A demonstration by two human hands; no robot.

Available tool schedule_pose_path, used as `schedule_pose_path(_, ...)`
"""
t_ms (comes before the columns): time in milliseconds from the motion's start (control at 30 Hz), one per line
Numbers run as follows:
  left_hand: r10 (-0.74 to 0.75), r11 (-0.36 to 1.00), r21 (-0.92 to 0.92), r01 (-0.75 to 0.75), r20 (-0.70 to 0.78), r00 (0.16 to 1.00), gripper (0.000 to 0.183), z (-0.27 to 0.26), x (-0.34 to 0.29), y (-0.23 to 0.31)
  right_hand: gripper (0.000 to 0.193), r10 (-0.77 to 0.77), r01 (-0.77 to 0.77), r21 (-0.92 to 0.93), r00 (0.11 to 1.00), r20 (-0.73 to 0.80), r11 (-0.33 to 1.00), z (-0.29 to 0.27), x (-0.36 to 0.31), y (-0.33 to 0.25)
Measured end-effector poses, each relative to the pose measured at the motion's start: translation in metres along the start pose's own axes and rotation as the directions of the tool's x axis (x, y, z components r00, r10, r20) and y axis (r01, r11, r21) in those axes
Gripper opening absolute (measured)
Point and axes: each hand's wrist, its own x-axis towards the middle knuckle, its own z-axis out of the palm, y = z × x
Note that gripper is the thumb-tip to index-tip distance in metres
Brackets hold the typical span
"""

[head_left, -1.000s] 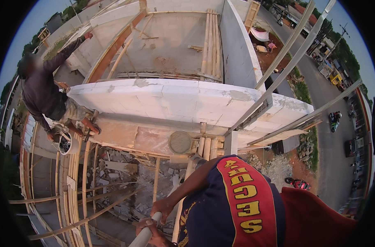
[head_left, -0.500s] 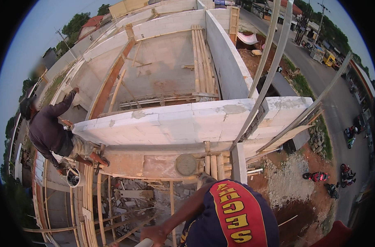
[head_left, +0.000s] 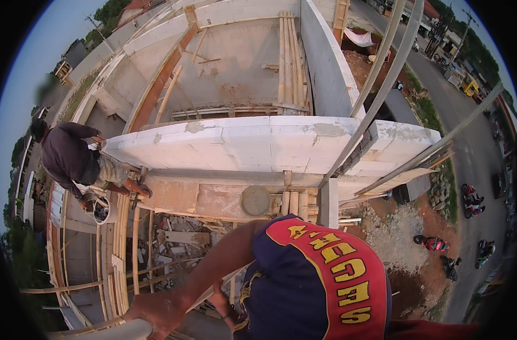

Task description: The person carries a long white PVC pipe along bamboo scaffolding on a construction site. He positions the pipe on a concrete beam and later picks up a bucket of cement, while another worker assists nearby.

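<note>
Neither of my own hands can be made out. Just in front of me a person in a dark blue shirt [head_left: 281,300] with a red lettered panel leans across the lower middle; the head is not seen. One bare arm [head_left: 224,258] reaches to the lower left, its hand [head_left: 155,311] closed on a grey pipe [head_left: 128,330]. That person's second hand [head_left: 223,303] shows beneath the arm, its grip partly hidden. A strip of dark red cloth [head_left: 434,330] lies along the lower right edge; I cannot tell whose it is.
A white block wall [head_left: 241,144] crosses ahead, with metal poles [head_left: 377,107] leaning beside it. A round tub [head_left: 255,201] stands on planks. Bamboo scaffolding surrounds a drop onto rubble [head_left: 173,243]. At left, another person [head_left: 71,153] holds a bucket [head_left: 105,212]. Motorcycles pass on the road.
The nearby person's shirt has risen in view, and the arm with the pipe has swung left. At left, the other person's raised arm has come down to the wall's end.
</note>
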Motion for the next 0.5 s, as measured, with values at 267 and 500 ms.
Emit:
schedule_pose_path(267,0.242,0.968,0.115,-0.221,-0.214,0.947,0.018,-0.027,-0.010,0.109,0.109,0.308,-0.283,-0.141,0.928,0.209,0.949,-0.056,-0.106,0.165)
schedule_pose_path(500,0.515,0.839,-0.220,-0.499,0.019,0.857,0.029,-0.047,-0.030,0.252,0.046,0.320,-0.293,-0.191,0.939,0.130,0.937,-0.009,-0.134,0.225)
